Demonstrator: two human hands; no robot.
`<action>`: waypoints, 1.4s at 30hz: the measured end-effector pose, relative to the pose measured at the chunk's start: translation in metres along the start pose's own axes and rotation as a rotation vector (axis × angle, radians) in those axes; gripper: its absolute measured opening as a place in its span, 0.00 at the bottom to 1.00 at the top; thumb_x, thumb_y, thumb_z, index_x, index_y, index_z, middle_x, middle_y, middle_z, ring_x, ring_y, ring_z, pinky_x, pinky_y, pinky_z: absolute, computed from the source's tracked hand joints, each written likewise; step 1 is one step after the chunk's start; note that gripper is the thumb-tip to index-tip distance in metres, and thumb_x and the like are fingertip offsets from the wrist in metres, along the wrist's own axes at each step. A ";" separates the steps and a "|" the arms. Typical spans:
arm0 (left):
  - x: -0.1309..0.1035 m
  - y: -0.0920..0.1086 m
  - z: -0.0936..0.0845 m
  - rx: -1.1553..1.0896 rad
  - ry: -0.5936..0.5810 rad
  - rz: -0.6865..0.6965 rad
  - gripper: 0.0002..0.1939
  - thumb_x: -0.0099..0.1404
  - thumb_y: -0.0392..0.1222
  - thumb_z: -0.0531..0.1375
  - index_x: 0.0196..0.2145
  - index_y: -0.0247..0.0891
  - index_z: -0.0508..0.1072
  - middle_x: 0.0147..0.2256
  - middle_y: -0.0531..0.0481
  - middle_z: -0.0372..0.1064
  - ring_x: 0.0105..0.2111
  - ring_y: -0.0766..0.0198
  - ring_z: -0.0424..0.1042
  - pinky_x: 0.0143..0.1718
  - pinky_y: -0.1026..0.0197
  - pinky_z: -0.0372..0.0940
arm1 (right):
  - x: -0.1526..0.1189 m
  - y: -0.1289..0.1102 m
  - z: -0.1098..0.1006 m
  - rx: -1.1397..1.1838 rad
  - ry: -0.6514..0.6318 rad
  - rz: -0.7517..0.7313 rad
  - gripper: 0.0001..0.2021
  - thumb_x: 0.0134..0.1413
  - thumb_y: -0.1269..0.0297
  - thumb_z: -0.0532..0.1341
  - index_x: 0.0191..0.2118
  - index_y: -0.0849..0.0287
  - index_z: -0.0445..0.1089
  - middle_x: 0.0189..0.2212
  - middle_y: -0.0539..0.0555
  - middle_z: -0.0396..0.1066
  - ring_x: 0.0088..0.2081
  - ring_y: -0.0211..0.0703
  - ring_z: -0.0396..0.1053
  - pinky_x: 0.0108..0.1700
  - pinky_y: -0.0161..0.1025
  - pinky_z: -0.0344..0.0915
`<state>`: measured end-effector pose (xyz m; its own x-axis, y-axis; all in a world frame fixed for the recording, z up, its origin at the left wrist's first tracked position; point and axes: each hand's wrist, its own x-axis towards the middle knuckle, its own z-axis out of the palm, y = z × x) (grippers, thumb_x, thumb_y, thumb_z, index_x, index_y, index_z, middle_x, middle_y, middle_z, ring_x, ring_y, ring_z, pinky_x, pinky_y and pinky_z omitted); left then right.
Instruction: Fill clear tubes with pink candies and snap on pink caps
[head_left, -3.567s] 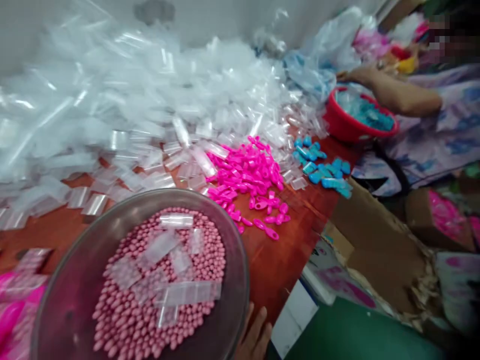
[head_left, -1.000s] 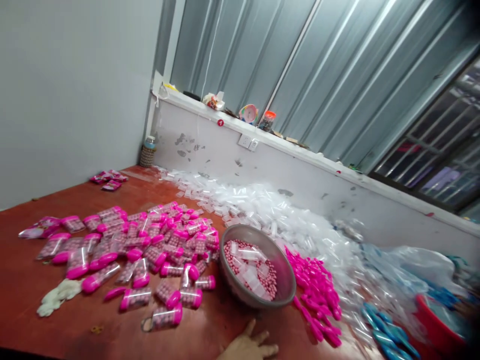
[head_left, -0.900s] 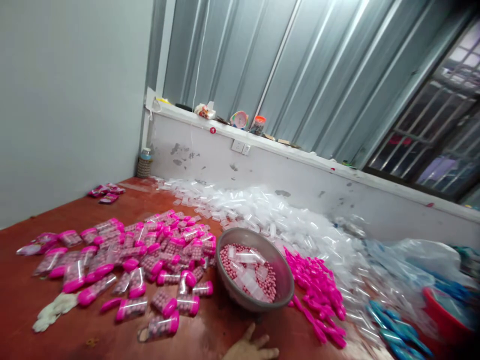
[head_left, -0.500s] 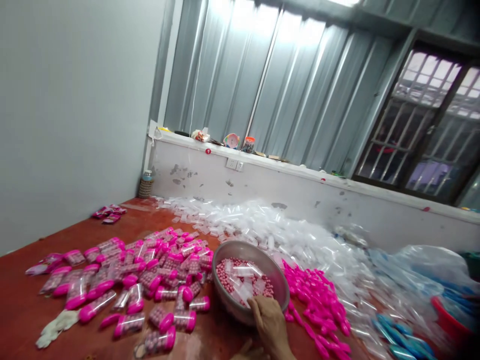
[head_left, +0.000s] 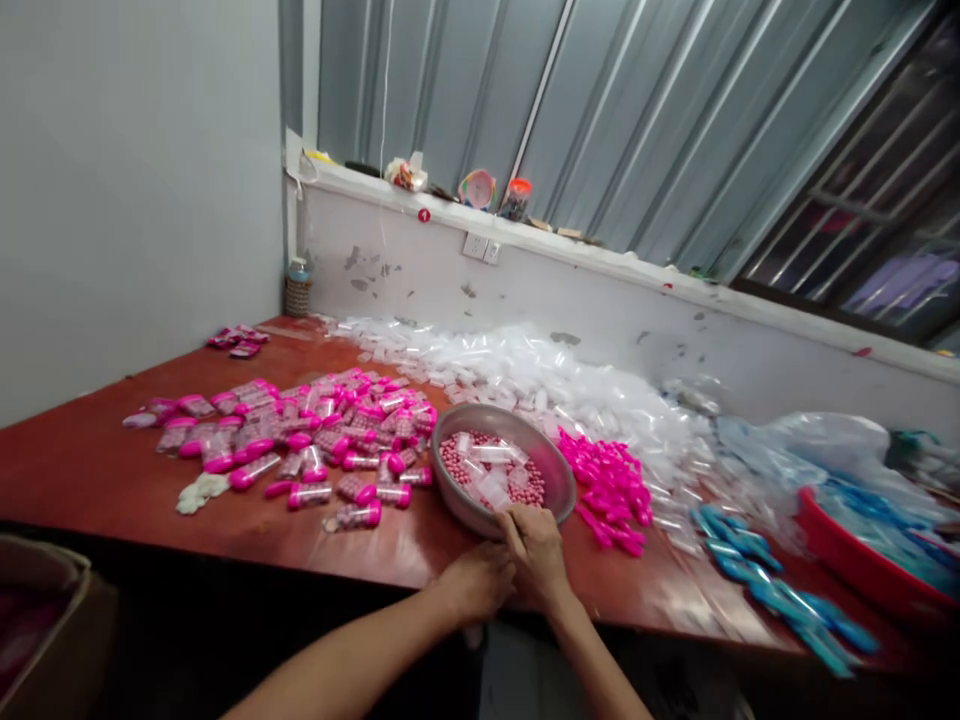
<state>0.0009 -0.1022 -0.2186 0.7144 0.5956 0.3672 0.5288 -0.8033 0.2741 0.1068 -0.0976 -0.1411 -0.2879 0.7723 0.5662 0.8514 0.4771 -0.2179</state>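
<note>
Now shown whole, the left hand (head_left: 480, 580) has come up beside the right hand (head_left: 538, 548) in the head view, where half a second ago only part of it appeared at the lower border; the camera has dipped too, bringing in both forearms, the front edge of the bench (head_left: 112, 460) and one box (head_left: 64, 640) at lower left. Of the two hands, the right has its grip bent narrow at the near rim of the one bowl (head_left: 555, 470), as before; whether it pinches the rim or something over it, I cannot tell. The left grip is curled, its contents hidden. The bowl stands on the bench near the front edge, holding beads (head_left: 532, 492) too many to count and about half a dozen overlapping clear tubes (head_left: 491, 490), laid much as earlier. Left of it lie several dozen filled tubes (head_left: 330, 440) with pink ends, one white cloth (head_left: 202, 492) and, farther back, about three packets (head_left: 238, 338). Right of it are one pile of pink pieces (head_left: 604, 485), one spread of blue pieces (head_left: 787, 602) and one red tub (head_left: 862, 565). Behind the bowl runs one long heap of uncounted clear sleeves (head_left: 510, 365).
</note>
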 end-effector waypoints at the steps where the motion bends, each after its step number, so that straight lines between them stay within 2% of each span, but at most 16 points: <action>1: -0.009 0.004 0.001 -0.026 0.005 0.010 0.18 0.63 0.40 0.48 0.49 0.32 0.60 0.49 0.42 0.61 0.52 0.59 0.55 0.53 0.56 0.50 | -0.006 -0.004 -0.008 0.056 -0.044 -0.009 0.13 0.55 0.61 0.49 0.29 0.59 0.68 0.26 0.53 0.69 0.31 0.39 0.64 0.37 0.36 0.54; 3: -0.028 0.008 0.001 -0.087 -0.017 0.080 0.18 0.62 0.36 0.48 0.50 0.32 0.59 0.53 0.41 0.57 0.55 0.58 0.52 0.55 0.54 0.47 | -0.009 -0.005 -0.028 0.197 -0.172 -0.013 0.12 0.55 0.61 0.50 0.36 0.58 0.69 0.32 0.53 0.71 0.35 0.41 0.65 0.39 0.36 0.56; 5: -0.046 0.010 -0.004 -0.168 -0.039 0.119 0.17 0.60 0.35 0.50 0.48 0.35 0.62 0.54 0.42 0.56 0.55 0.57 0.51 0.56 0.50 0.45 | 0.001 0.002 -0.046 0.340 -0.317 0.017 0.12 0.54 0.60 0.50 0.39 0.57 0.68 0.35 0.53 0.70 0.37 0.41 0.66 0.39 0.35 0.59; 8: -0.061 0.012 -0.028 -0.334 -0.003 0.061 0.16 0.60 0.37 0.51 0.47 0.39 0.63 0.49 0.45 0.63 0.52 0.60 0.57 0.55 0.52 0.49 | 0.033 0.023 -0.055 0.333 -0.440 0.096 0.14 0.54 0.57 0.49 0.38 0.58 0.67 0.35 0.54 0.70 0.36 0.40 0.67 0.36 0.34 0.61; 12: -0.059 0.014 -0.073 -0.447 0.065 0.040 0.20 0.61 0.37 0.51 0.52 0.42 0.58 0.49 0.46 0.64 0.48 0.63 0.64 0.48 0.62 0.60 | 0.070 0.039 -0.029 -0.035 -0.639 0.048 0.21 0.45 0.51 0.57 0.43 0.60 0.64 0.36 0.58 0.70 0.37 0.48 0.68 0.36 0.39 0.61; 14: -0.052 0.013 -0.094 -0.437 0.153 0.076 0.23 0.60 0.34 0.52 0.53 0.39 0.56 0.47 0.44 0.65 0.46 0.63 0.65 0.45 0.64 0.62 | 0.080 0.039 -0.009 -0.185 -0.751 -0.040 0.24 0.42 0.52 0.59 0.45 0.63 0.62 0.37 0.62 0.70 0.38 0.53 0.67 0.36 0.42 0.61; 16: -0.041 0.007 -0.112 -0.392 0.271 0.077 0.24 0.59 0.31 0.53 0.54 0.37 0.56 0.45 0.42 0.66 0.46 0.62 0.65 0.45 0.64 0.63 | 0.087 0.041 0.007 -0.282 -0.807 -0.100 0.22 0.44 0.56 0.58 0.44 0.64 0.62 0.36 0.63 0.69 0.37 0.54 0.68 0.35 0.43 0.62; 18: -0.026 -0.007 -0.125 -0.349 0.365 0.044 0.23 0.59 0.30 0.52 0.53 0.37 0.58 0.45 0.42 0.66 0.46 0.62 0.65 0.45 0.62 0.62 | 0.096 0.048 0.017 -0.338 -0.801 -0.073 0.17 0.47 0.60 0.55 0.43 0.64 0.63 0.36 0.64 0.69 0.36 0.53 0.68 0.34 0.43 0.62; 21: 0.004 -0.038 -0.137 -0.360 0.382 -0.115 0.19 0.60 0.33 0.51 0.49 0.39 0.63 0.44 0.44 0.68 0.44 0.62 0.67 0.45 0.61 0.62 | 0.113 0.069 0.020 -0.286 -0.756 0.052 0.14 0.48 0.59 0.54 0.39 0.63 0.65 0.35 0.62 0.69 0.35 0.51 0.68 0.34 0.42 0.61; 23: 0.025 -0.059 -0.140 -0.408 0.393 -0.308 0.17 0.60 0.36 0.52 0.47 0.38 0.65 0.42 0.45 0.69 0.42 0.61 0.68 0.44 0.59 0.63 | 0.120 0.081 0.015 -0.068 -0.719 0.113 0.14 0.48 0.58 0.55 0.37 0.62 0.66 0.34 0.59 0.70 0.35 0.48 0.67 0.36 0.41 0.60; 25: 0.044 -0.076 -0.140 -0.495 0.387 -0.461 0.19 0.58 0.40 0.54 0.48 0.38 0.65 0.42 0.44 0.68 0.41 0.59 0.69 0.42 0.58 0.64 | 0.122 0.087 0.007 0.279 -0.672 0.145 0.14 0.48 0.57 0.56 0.38 0.61 0.66 0.35 0.55 0.69 0.36 0.44 0.66 0.37 0.38 0.60; 28: 0.066 -0.087 -0.134 -0.750 0.310 -0.537 0.23 0.54 0.44 0.57 0.49 0.37 0.64 0.44 0.43 0.67 0.36 0.59 0.70 0.32 0.61 0.68 | 0.117 0.083 -0.005 0.736 -0.626 0.179 0.17 0.47 0.56 0.57 0.42 0.60 0.64 0.36 0.52 0.68 0.37 0.40 0.65 0.39 0.36 0.59; 30: 0.075 -0.087 -0.128 -0.899 0.276 -0.530 0.21 0.53 0.45 0.57 0.45 0.36 0.67 0.41 0.44 0.69 0.31 0.62 0.71 0.27 0.64 0.67 | 0.112 0.076 -0.009 0.842 -0.613 0.206 0.17 0.45 0.56 0.59 0.41 0.60 0.65 0.33 0.50 0.67 0.35 0.38 0.64 0.36 0.34 0.59; 35: 0.080 -0.083 -0.117 -0.911 0.393 -0.541 0.09 0.53 0.40 0.57 0.31 0.33 0.73 0.25 0.50 0.70 0.23 0.68 0.67 0.25 0.67 0.64 | 0.105 0.063 -0.011 0.740 -0.595 0.247 0.11 0.45 0.58 0.59 0.27 0.62 0.65 0.21 0.45 0.59 0.24 0.33 0.57 0.26 0.30 0.53; 40: 0.078 -0.092 -0.122 -1.135 0.676 -0.756 0.10 0.49 0.40 0.60 0.29 0.31 0.73 0.25 0.49 0.70 0.22 0.69 0.67 0.24 0.67 0.65 | 0.109 0.066 -0.009 0.511 -0.633 0.177 0.10 0.48 0.59 0.56 0.27 0.61 0.67 0.22 0.48 0.65 0.26 0.35 0.60 0.28 0.31 0.55; 42: 0.079 -0.094 -0.124 -1.224 0.734 -0.783 0.12 0.48 0.41 0.61 0.30 0.31 0.72 0.26 0.49 0.69 0.23 0.68 0.68 0.25 0.66 0.66 | 0.115 0.073 -0.010 0.407 -0.609 0.173 0.11 0.49 0.59 0.54 0.28 0.61 0.69 0.23 0.49 0.67 0.26 0.37 0.63 0.29 0.33 0.57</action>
<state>-0.0495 0.0210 -0.1047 -0.0882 0.9957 0.0288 -0.2788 -0.0524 0.9589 0.1399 0.0222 -0.0841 -0.4572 0.8892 -0.0173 0.7110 0.3538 -0.6077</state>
